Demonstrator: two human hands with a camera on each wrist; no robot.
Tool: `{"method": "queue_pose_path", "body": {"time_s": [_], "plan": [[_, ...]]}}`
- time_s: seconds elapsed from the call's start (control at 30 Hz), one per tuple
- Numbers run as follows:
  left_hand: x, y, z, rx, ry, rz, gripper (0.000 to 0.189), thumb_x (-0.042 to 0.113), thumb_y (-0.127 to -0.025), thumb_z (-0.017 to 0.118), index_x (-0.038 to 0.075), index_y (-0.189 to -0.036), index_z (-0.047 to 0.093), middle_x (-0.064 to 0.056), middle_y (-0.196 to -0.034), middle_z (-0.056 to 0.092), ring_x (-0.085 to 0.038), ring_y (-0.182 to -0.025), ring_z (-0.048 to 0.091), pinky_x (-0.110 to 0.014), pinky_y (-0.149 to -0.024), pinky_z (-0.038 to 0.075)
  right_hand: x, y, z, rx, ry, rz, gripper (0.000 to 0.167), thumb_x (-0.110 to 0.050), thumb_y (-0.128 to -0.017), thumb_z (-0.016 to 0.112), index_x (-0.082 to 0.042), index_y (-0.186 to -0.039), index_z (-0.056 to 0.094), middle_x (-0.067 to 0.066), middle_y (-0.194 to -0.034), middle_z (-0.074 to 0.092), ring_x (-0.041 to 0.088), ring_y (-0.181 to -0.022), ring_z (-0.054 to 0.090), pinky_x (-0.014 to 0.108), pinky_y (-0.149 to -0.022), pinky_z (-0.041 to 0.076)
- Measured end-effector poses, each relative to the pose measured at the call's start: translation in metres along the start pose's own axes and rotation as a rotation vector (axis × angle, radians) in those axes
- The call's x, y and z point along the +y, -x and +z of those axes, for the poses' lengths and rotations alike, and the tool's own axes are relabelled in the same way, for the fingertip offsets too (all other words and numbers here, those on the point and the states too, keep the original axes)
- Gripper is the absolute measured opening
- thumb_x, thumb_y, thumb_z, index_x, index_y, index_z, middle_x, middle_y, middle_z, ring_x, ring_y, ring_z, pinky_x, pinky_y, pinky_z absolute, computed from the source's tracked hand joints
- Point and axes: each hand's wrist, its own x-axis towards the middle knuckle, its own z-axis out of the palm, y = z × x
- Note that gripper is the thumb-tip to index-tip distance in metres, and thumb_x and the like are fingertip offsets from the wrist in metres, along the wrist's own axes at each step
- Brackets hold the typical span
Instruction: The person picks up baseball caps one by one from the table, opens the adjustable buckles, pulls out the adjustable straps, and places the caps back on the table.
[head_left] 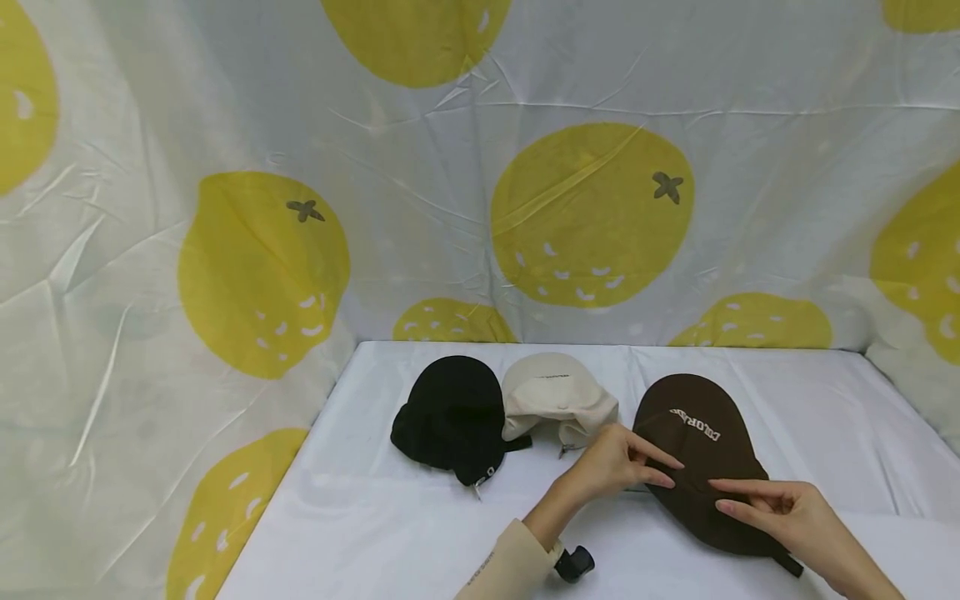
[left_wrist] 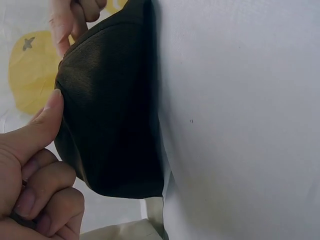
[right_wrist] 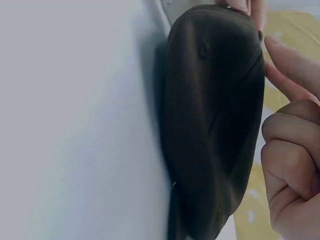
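A dark brown baseball cap (head_left: pixel 701 396) with white arched lettering rests crown up on the white table. My left hand (head_left: pixel 611 460) reaches over it, index finger and thumb spread apart at the crown. In the left wrist view that thumb (left_wrist: pixel 52 107) touches the cap's top and the other fingers curl in. My right hand (head_left: pixel 791 512) is on the opposite side, index finger and thumb pointing at the crown. The right wrist view shows its fingertips right at the cap's edge, the remaining fingers folded. A strap end (head_left: pixel 789 565) sticks out near the right hand.
Left of the brown cap lie a cream cap (head_left: pixel 558 387) and a black cap (head_left: pixel 453 408), side by side. The white tabletop (head_left: pixel 360 517) is backed by a hanging cloth (head_left: pixel 420 200) with yellow lemon prints. A wrist device (head_left: pixel 575 565) shows by the left sleeve.
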Motion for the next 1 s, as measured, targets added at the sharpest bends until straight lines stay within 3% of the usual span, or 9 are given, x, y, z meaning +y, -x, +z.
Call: {"method": "queue_pose_path", "body": {"time_s": [0.13, 0.23, 0.43, 0.6, 0.9, 1.0], "plan": [[0.001, -0.001, 0.002, 0.012, -0.01, -0.034, 0.02, 0.014, -0.081, 0.087, 0.013, -0.1, 0.085, 0.008, -0.048, 0.039, 0.006, -0.048, 0.024, -0.013, -0.045, 0.021, 0.006, 0.002, 0.003, 0.035, 0.0, -0.004, 0.035, -0.029, -0.095, 0.076, -0.009, -0.125, 0.076, -0.011, -0.062, 0.033, 0.004, -0.058, 0.038, 0.028, -0.052, 0.037], [0.001, -0.001, 0.003, 0.014, 0.0, -0.057, 0.017, 0.014, -0.081, 0.087, 0.013, -0.098, 0.086, -0.001, -0.048, 0.05, 0.006, -0.048, 0.025, -0.013, -0.045, 0.021, 0.009, 0.002, 0.006, 0.043, -0.006, -0.011, 0.033, -0.027, -0.095, 0.076, -0.009, -0.122, 0.077, -0.012, -0.061, 0.035, 0.003, -0.057, 0.039, 0.028, -0.051, 0.038], [0.0, -0.001, 0.005, 0.025, -0.009, -0.049, 0.013, 0.014, -0.081, 0.088, 0.012, -0.093, 0.086, -0.002, -0.073, 0.078, 0.011, -0.054, 0.036, -0.011, -0.047, 0.029, 0.016, 0.0, 0.011, 0.063, -0.005, -0.055, 0.026, -0.024, -0.093, 0.078, -0.01, -0.115, 0.08, -0.014, -0.06, 0.039, 0.004, -0.056, 0.041, 0.029, -0.049, 0.039], [-0.002, -0.002, 0.005, 0.029, 0.003, -0.037, 0.01, 0.013, -0.08, 0.088, 0.01, -0.089, 0.086, 0.0, -0.083, 0.081, 0.013, -0.06, 0.044, -0.01, -0.05, 0.035, 0.021, 0.0, 0.014, 0.085, -0.031, -0.097, 0.021, -0.019, -0.093, 0.078, -0.009, -0.112, 0.081, -0.014, -0.059, 0.044, 0.006, -0.058, 0.045, 0.029, -0.052, 0.041], [-0.004, -0.002, 0.005, 0.03, 0.079, -0.015, 0.01, 0.011, -0.081, 0.087, 0.007, -0.09, 0.085, -0.005, -0.081, 0.08, 0.014, -0.06, 0.048, -0.009, -0.052, 0.037, 0.027, -0.002, 0.015, 0.109, -0.059, -0.111, 0.019, -0.013, -0.096, 0.074, -0.006, -0.112, 0.08, -0.014, -0.061, 0.039, 0.009, -0.06, 0.044, 0.025, -0.057, 0.041], [-0.004, -0.001, 0.004, 0.035, 0.123, -0.005, 0.01, 0.01, -0.081, 0.087, 0.005, -0.09, 0.085, -0.008, -0.08, 0.079, 0.014, -0.059, 0.047, -0.009, -0.052, 0.036, 0.026, -0.003, 0.015, 0.106, -0.091, -0.109, 0.02, -0.011, -0.097, 0.073, -0.003, -0.114, 0.079, -0.018, -0.064, 0.047, 0.005, -0.063, 0.046, 0.022, -0.061, 0.043]]}}
